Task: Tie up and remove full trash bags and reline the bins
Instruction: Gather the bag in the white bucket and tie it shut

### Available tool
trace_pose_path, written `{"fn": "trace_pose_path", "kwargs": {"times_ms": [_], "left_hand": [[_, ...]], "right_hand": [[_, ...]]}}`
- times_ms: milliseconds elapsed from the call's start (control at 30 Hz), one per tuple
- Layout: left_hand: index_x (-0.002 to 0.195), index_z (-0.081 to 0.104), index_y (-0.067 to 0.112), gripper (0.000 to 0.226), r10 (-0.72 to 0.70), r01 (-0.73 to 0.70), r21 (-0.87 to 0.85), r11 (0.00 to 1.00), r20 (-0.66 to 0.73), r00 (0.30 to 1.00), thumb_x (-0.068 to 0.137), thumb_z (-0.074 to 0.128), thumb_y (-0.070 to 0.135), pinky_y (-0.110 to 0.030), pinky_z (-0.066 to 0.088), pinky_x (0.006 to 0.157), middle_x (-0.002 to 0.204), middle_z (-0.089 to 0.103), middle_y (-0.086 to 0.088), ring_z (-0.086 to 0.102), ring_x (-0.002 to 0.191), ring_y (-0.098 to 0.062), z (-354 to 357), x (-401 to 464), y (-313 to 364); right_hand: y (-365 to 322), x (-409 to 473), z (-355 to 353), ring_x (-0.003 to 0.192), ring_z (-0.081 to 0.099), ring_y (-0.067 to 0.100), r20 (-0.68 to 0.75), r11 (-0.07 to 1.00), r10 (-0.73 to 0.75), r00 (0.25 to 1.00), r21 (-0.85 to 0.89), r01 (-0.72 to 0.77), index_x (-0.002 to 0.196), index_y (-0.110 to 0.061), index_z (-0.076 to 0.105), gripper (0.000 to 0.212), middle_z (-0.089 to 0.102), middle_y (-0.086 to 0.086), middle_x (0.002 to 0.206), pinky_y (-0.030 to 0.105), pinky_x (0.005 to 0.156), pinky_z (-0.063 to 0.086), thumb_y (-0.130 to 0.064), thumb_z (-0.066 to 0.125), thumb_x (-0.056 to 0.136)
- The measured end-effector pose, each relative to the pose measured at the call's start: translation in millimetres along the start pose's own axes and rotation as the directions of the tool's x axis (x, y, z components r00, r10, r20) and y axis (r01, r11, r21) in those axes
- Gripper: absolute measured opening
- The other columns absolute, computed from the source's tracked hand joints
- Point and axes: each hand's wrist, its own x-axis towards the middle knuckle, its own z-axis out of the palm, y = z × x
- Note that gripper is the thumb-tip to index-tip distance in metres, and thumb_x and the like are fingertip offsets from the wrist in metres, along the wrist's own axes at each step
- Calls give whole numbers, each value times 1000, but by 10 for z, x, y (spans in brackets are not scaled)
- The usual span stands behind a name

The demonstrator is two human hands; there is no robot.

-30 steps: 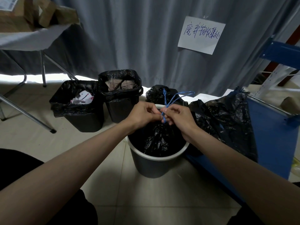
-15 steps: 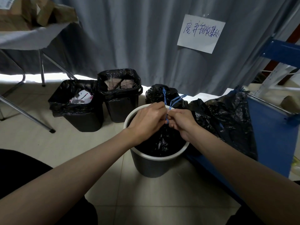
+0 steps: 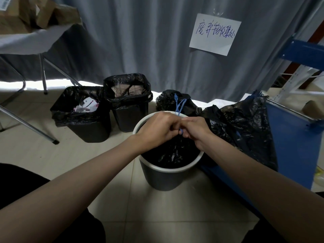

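1. Left hand (image 3: 157, 130) and right hand (image 3: 196, 131) meet knuckle to knuckle, both pinching the blue drawstring (image 3: 179, 106); loose ends stick up behind.
2. Drawstring gathers black trash bag (image 3: 172, 153), seated inside round grey bin (image 3: 163, 178).
3. Two lined black bins (image 3: 91, 128) stand well apart, left rear.

A waste-collection corner in a storeroom or workplace back room.

I'm crouched on a tiled floor (image 3: 175, 216) before a grey curtain (image 3: 140, 41) with a handwritten paper sign (image 3: 215, 34) taped to it. Lined bins (image 3: 91, 116) cluster beneath, tied black bags (image 3: 245, 127) lean on blue metal shelving (image 3: 294, 148), and cardboard boxes (image 3: 35, 13) sit on a folding tabletop (image 3: 33, 42) at my left.
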Motion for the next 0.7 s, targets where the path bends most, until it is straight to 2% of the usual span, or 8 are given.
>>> {"fn": "trace_pose_path", "kwargs": {"times_ms": [133, 267, 333, 433, 467, 567, 633, 700], "left_hand": [[61, 65, 13, 21, -233, 265, -257, 929, 151, 961, 72, 83, 16, -30, 51, 65, 63, 67, 2, 62, 63, -15, -114, 82, -22], [69, 65, -4, 13, -352, 480, -574, 664, 326, 877, 76, 76, -6, -15, 50, 64, 65, 68, -4, 63, 62, -5, -167, 35, -34], [67, 65, 5, 17, -385, 561, -624, 544, 408, 828, 78, 74, -4, -16, 50, 64, 71, 70, -9, 61, 65, -6, -194, 10, -72], [64, 68, 17, 22, -410, 636, -670, 383, 494, 767, 80, 74, 2, -17, 48, 66, 95, 69, -26, 58, 74, -10, -190, -12, -150], [67, 69, 16, 19, -422, 654, -680, 331, 513, 748, 81, 74, 4, -16, 47, 65, 95, 68, -25, 58, 74, -9, -187, -16, -165], [79, 70, 9, 6, -481, 691, -691, 214, 541, 690, 83, 71, 5, -12, 45, 58, 75, 66, -5, 56, 65, -4, -193, -6, -202], [83, 71, 6, 2, -536, 712, -688, 139, 552, 638, 84, 70, 4, -12, 46, 55, 67, 66, 0, 56, 61, -4, -217, 8, -244], [95, 72, -2, 13, -589, 728, -680, 84, 556, 587, 83, 71, 3, -12, 47, 53, 67, 67, -1, 57, 60, -5, -229, 17, -281]], "right_hand": [[0, -10, -11, 40, 49, 10, 35, 999, -34, 999, -3, 34, 82, 0, 70, 11, 57, 6, 55, 17, 33, 28, -1, 61, 88], [-60, -40, 40, 40, 49, 12, 28, 994, -101, 994, -32, 102, 93, -9, 66, 12, 56, 2, 59, 18, 34, 27, -6, 55, 90], [-108, -61, 34, 43, 50, 14, 47, 990, -133, 990, -45, 135, 86, -14, 56, 11, 56, 4, 62, 19, 35, 27, -4, 51, 87], [-151, -77, 20, 49, 47, 13, 133, 980, -193, 972, -30, 199, 73, -18, 47, 21, 50, 2, 61, 19, 39, 25, 1, 50, 81], [-156, -85, 18, 52, 46, 12, 172, 973, -219, 960, -35, 229, 71, -19, 47, 22, 49, 0, 61, 20, 42, 26, 2, 51, 80], [-146, -120, 12, 65, 46, 9, 273, 938, -288, 918, -114, 328, 69, -20, 51, 16, 50, -1, 67, 19, 54, 34, -6, 57, 75], [-107, -126, -6, 67, 44, 9, 271, 908, -324, 907, -182, 378, 71, -18, 55, 12, 50, -1, 68, 21, 62, 37, -12, 62, 76], [-47, -119, -34, 69, 48, 11, 249, 849, -389, 887, -276, 450, 74, -13, 59, 11, 54, 1, 71, 27, 69, 41, -14, 69, 80]]}}
